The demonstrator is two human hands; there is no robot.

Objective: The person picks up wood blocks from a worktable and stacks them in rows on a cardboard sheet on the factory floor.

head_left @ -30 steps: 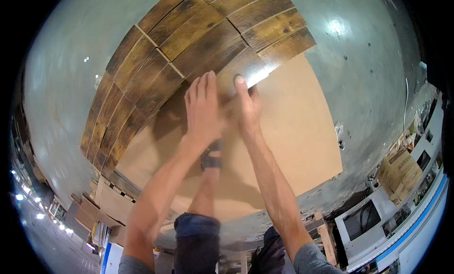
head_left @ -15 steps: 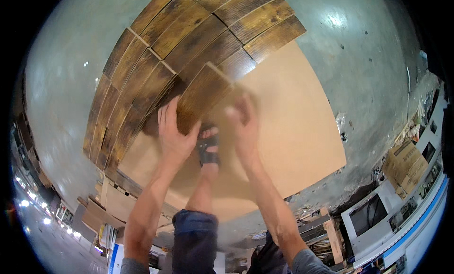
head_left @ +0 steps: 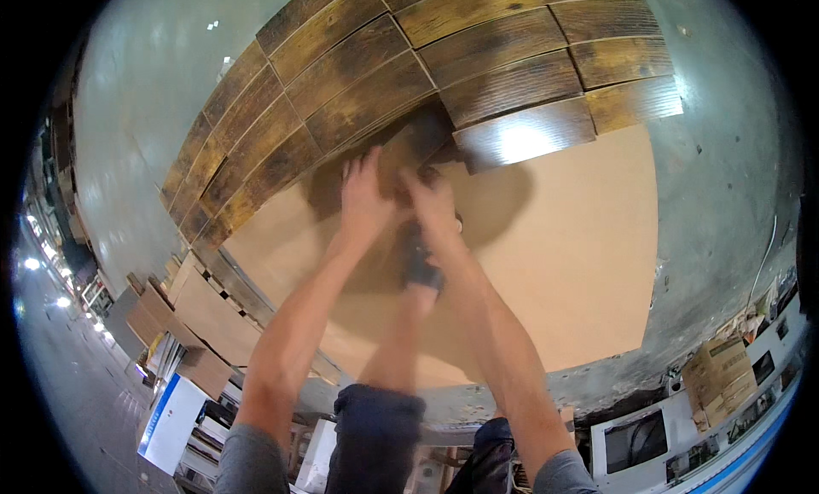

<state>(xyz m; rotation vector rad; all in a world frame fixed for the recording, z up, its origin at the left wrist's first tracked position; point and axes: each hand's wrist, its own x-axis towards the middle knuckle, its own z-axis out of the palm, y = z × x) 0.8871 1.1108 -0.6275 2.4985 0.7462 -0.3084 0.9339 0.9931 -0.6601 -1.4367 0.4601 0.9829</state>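
A dark brown wood-grain board [head_left: 416, 137] is tilted between my hands, blurred by motion. My left hand [head_left: 368, 197] grips its near left side, fingers pointing up along the edge. On the near right side, my right hand [head_left: 432, 202] closes on the same board with its thumb toward the middle. The board's far end lies close to the step in the rows of brown wood-grain boards [head_left: 358, 93]; whether it touches them I cannot tell. Beneath is a large tan sheet [head_left: 563, 255], with my sandalled foot [head_left: 422, 264] standing on it behind my hands.
The laid rows curve from the left across the far side, with a bright reflection on one board [head_left: 525, 140]. Grey floor [head_left: 717, 178] surrounds the sheet. A cardboard box [head_left: 718, 373] and a white metal frame [head_left: 631, 443] are at the near right; cardboard pieces [head_left: 205, 306] lie near left.
My view has shifted, so the rows sit further right. My right hand has come in from beside the board to its near right side. The board has turned and lies lower between both hands.
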